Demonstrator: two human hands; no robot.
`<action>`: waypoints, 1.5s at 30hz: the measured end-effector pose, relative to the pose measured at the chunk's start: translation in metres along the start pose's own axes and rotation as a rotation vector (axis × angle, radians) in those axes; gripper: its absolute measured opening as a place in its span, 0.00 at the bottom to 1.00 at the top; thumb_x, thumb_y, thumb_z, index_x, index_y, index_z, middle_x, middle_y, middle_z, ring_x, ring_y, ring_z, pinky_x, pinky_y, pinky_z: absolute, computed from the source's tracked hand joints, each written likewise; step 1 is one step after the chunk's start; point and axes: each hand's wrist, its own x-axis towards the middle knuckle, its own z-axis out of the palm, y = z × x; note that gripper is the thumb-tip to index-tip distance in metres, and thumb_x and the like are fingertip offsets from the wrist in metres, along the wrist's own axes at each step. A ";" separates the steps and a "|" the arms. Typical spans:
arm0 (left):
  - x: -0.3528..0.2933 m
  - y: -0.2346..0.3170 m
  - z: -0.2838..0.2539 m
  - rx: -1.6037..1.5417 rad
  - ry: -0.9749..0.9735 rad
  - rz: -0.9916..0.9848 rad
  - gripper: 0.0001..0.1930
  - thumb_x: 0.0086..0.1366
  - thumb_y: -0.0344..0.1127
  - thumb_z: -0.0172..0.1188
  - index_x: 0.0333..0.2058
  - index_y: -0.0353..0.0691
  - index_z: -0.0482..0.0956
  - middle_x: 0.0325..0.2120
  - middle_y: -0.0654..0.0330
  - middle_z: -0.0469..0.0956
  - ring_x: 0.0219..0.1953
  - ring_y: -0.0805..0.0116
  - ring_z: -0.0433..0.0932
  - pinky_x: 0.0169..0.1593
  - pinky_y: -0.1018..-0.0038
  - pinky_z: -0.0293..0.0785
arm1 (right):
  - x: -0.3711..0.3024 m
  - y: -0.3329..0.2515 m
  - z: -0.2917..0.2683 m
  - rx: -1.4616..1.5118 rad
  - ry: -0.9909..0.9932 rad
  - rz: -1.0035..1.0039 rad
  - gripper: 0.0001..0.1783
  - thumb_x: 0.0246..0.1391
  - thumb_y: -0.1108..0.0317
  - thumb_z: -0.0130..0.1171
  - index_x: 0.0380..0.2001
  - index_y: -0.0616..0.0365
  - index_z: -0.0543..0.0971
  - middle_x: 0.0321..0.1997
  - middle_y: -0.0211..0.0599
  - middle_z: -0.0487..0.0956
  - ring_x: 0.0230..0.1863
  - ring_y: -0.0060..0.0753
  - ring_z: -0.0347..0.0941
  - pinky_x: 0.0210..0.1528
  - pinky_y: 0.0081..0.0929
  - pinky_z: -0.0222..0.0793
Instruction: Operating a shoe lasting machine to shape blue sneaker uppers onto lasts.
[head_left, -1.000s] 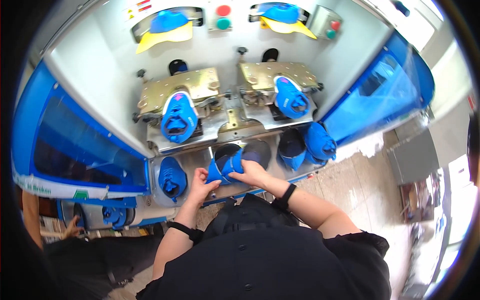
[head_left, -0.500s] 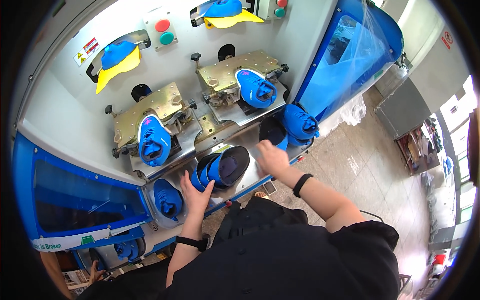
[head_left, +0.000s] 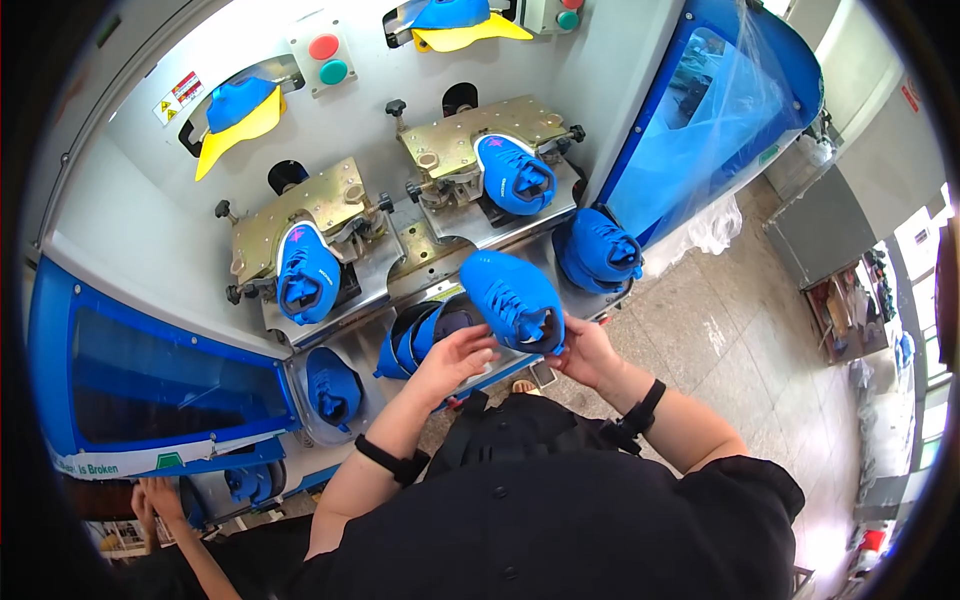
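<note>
The right hand [head_left: 585, 350] was closed around the heel end of a blue shoe upper [head_left: 512, 298], its fingers curled on the opening. The left hand [head_left: 455, 355] was half open, with the fingers bent and the fingertips touching the lower edge of the same upper, just above a stack of blue uppers [head_left: 415, 340] in a round holder. The held upper stood in front of the machine [head_left: 130, 230], below its two metal plates. Two more uppers sat clamped there, one on the left plate [head_left: 303, 270] and one on the right plate [head_left: 513, 172]. Another upper [head_left: 598, 248] lay in a holder at the right, and one [head_left: 330, 385] at the left. Both forearms came up from the lower edge, elbows bent, each wrist with a dark band
</note>
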 end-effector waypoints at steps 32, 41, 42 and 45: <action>-0.180 -0.050 -0.085 0.654 1.372 0.461 0.42 0.47 0.37 0.74 0.59 0.39 0.62 0.53 0.47 0.67 0.56 0.50 0.68 0.60 0.62 0.65 | 0.087 0.128 0.149 -1.130 -0.673 0.084 0.19 0.65 0.61 0.52 0.54 0.58 0.68 0.43 0.30 0.77 0.35 0.19 0.75 0.37 0.20 0.73; -0.149 -0.078 -0.158 0.842 1.278 0.213 0.47 0.46 0.42 0.74 0.64 0.50 0.58 0.59 0.41 0.61 0.61 0.41 0.62 0.61 0.56 0.64 | 0.088 0.129 0.122 -1.325 -0.641 -0.139 0.15 0.60 0.65 0.57 0.48 0.59 0.73 0.41 0.33 0.79 0.31 0.20 0.76 0.33 0.21 0.72; -0.147 -0.081 -0.157 0.866 1.296 0.212 0.49 0.45 0.43 0.75 0.65 0.51 0.57 0.59 0.41 0.60 0.61 0.41 0.62 0.61 0.56 0.64 | 0.088 0.124 0.119 -1.325 -0.633 -0.142 0.15 0.60 0.65 0.57 0.48 0.59 0.73 0.41 0.33 0.79 0.31 0.20 0.76 0.33 0.21 0.72; -0.149 -0.069 -0.143 0.926 1.338 0.195 0.51 0.45 0.42 0.74 0.66 0.50 0.53 0.60 0.41 0.57 0.61 0.41 0.62 0.62 0.56 0.63 | 0.093 0.105 0.099 -1.266 -0.535 -0.277 0.11 0.60 0.68 0.57 0.44 0.60 0.75 0.36 0.32 0.80 0.32 0.19 0.76 0.34 0.20 0.72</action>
